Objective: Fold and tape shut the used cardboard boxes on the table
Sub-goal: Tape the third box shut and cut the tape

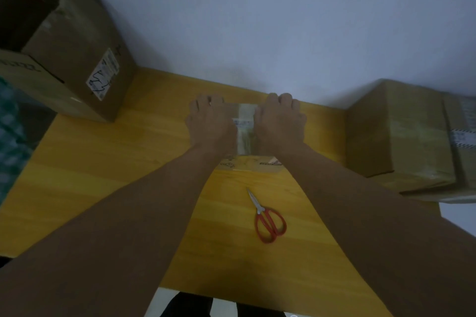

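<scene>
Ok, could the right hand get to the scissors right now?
Probably yes: the scissors lie uncovered on the table, just nearer than the box that the right hand holds.

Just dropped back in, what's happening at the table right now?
A person's left hand and right hand press on a small box on the yellow table, fingers curled over its far edge. A tape strip runs over its top between them. Red-handled scissors lie nearer the person. The large box at left stands open; the box at right looks taped shut.
</scene>
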